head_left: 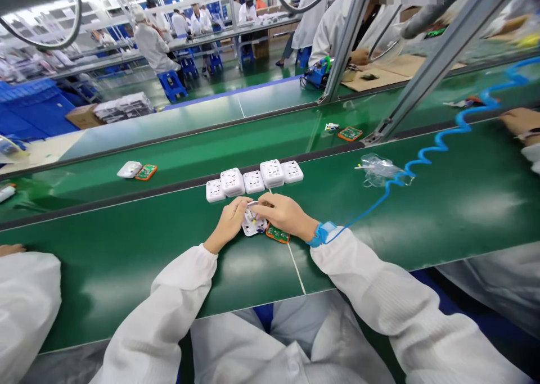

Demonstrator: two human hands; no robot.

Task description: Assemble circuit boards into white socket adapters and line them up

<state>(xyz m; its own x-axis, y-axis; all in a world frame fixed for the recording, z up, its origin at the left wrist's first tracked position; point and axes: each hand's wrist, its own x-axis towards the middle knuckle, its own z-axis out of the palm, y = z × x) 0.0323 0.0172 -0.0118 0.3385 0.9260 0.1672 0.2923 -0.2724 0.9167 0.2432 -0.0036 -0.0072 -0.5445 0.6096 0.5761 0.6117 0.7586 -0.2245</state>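
Note:
My left hand (228, 224) and my right hand (284, 216) meet at the middle of the green conveyor belt (169, 260), both gripping a white plastic socket housing (252, 225) that is partly hidden under my fingers. A small metal part shows at its top. Just beyond my right palm's heel, a green circuit board in an orange frame (277, 233) lies flat on the belt. Several assembled white power socket units (253, 181) stand in a row just past my fingertips. A blue antistatic wrist strap (322, 233) circles my right wrist.
A coiled blue cord (439, 142) runs from the strap to the upper right, past a clear plastic bag (379, 170). A parallel belt (189, 153) carries further housings and boards. Metal frame posts (447, 58) rise beyond it. Co-workers' white sleeves (25, 311) flank me.

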